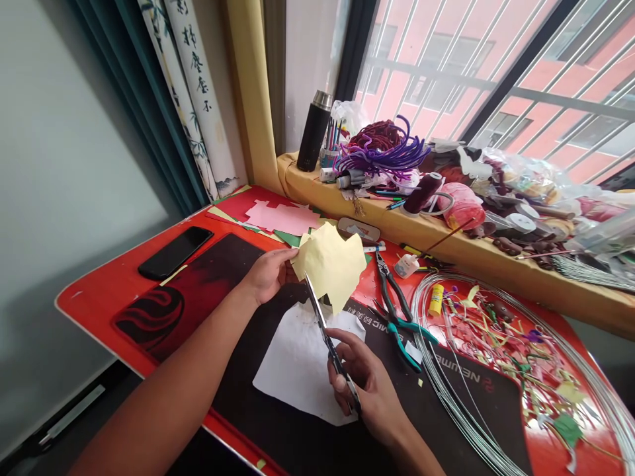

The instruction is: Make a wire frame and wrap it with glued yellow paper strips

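A pale yellow paper [331, 261] with an uneven, notched edge is held up in the middle of the view. My left hand [272, 274] pinches it at its left edge, the thumb in front. My right hand [360, 380] is wrapped round the handles of a pair of scissors [325, 334], whose blades point up and away, with the tip at the lower left of the yellow paper. Below both lies a white sheet [292, 363] on the black mat [243, 403].
A black phone [175, 252] lies at the left, pink paper [280, 217] behind. Pliers [397, 297], a glue stick [436, 300], a wire coil [446, 390] and colourful scraps [520, 344] are on the right. A crowded ledge with a black flask [314, 132] runs along the window.
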A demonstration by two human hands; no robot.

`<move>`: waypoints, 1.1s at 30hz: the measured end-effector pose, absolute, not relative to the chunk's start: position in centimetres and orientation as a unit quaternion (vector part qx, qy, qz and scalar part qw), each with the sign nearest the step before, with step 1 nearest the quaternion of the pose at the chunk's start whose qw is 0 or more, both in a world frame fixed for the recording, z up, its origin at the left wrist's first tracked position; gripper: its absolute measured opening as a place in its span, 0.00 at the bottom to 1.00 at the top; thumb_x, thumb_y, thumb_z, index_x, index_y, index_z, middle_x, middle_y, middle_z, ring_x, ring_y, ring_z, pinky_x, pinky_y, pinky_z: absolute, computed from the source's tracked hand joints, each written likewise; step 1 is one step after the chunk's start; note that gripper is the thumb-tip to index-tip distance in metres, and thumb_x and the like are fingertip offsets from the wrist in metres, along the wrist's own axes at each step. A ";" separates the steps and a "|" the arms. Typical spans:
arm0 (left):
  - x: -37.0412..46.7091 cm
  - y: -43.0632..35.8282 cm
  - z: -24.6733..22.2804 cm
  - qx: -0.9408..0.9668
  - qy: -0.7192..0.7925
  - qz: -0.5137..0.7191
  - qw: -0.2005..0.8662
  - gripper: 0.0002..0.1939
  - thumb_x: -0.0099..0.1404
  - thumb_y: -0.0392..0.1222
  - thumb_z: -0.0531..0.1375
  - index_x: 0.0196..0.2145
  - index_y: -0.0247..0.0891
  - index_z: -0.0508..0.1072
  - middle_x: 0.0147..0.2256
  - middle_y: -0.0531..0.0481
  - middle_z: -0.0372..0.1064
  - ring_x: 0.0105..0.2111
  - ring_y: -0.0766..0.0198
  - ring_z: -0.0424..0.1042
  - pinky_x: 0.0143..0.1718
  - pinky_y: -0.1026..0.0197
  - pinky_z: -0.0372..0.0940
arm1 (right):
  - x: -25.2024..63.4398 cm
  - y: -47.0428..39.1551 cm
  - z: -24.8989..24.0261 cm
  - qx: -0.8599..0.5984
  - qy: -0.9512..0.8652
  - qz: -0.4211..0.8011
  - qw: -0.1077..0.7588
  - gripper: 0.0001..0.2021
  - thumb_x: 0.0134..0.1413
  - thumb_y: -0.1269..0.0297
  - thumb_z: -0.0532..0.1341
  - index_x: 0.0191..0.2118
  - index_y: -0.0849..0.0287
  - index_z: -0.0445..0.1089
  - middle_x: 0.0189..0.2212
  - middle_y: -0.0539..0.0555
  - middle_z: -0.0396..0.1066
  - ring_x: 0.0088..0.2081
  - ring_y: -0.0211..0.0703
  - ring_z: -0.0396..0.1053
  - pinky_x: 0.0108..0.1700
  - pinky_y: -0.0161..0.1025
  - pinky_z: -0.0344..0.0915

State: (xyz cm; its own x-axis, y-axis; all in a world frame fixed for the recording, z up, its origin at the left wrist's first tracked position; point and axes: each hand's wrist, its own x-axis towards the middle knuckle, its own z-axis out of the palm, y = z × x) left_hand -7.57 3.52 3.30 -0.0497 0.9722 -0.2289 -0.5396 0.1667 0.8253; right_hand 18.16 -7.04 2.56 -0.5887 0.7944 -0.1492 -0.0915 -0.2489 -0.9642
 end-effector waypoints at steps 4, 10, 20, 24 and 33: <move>-7.4 3.4 3.4 0.255 0.431 0.573 0.648 0.08 0.64 0.40 0.64 0.33 0.32 0.80 0.27 0.45 0.78 0.25 0.61 0.76 0.26 0.61 0.71 | 18.1 -7.3 2.5 -0.339 -0.536 0.713 0.299 0.34 0.55 0.44 0.71 0.62 0.54 0.66 0.30 0.46 0.64 0.20 0.30 0.57 0.21 0.31 0.56; -7.4 3.4 3.2 0.278 0.441 0.554 0.649 0.09 0.64 0.41 0.65 0.33 0.32 0.80 0.28 0.44 0.78 0.25 0.59 0.76 0.27 0.59 0.72 | 18.2 -7.2 2.3 -0.351 -0.540 0.704 0.298 0.33 0.55 0.45 0.71 0.62 0.53 0.66 0.31 0.47 0.64 0.21 0.31 0.57 0.21 0.31 0.56; -7.3 3.2 3.0 0.293 0.434 0.542 0.658 0.10 0.64 0.42 0.65 0.34 0.31 0.82 0.29 0.42 0.79 0.26 0.60 0.76 0.28 0.59 0.73 | 18.3 -7.2 2.0 -0.350 -0.546 0.700 0.300 0.32 0.56 0.46 0.70 0.62 0.53 0.67 0.31 0.47 0.64 0.21 0.31 0.57 0.20 0.30 0.56; -7.2 3.1 3.0 0.289 0.432 0.541 0.661 0.10 0.63 0.42 0.65 0.34 0.31 0.82 0.30 0.42 0.80 0.26 0.60 0.76 0.28 0.59 0.73 | 18.4 -7.2 2.0 -0.349 -0.545 0.699 0.304 0.31 0.56 0.46 0.71 0.61 0.52 0.67 0.31 0.47 0.64 0.20 0.30 0.57 0.21 0.31 0.55; -6.9 3.0 3.0 0.282 0.434 0.528 0.674 0.10 0.63 0.42 0.65 0.34 0.31 0.81 0.29 0.42 0.79 0.26 0.59 0.76 0.28 0.59 0.73 | 18.2 -7.2 2.2 -0.352 -0.548 0.695 0.304 0.30 0.58 0.46 0.70 0.61 0.52 0.67 0.31 0.46 0.63 0.21 0.29 0.57 0.21 0.30 0.55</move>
State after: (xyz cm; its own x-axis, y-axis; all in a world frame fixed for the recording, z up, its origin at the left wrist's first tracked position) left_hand -6.89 3.04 2.99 0.0663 0.9559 -0.2862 -0.4668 0.2832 0.8378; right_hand 18.20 -7.23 2.24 -0.5673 0.8086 -0.1559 -0.0370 -0.2141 -0.9761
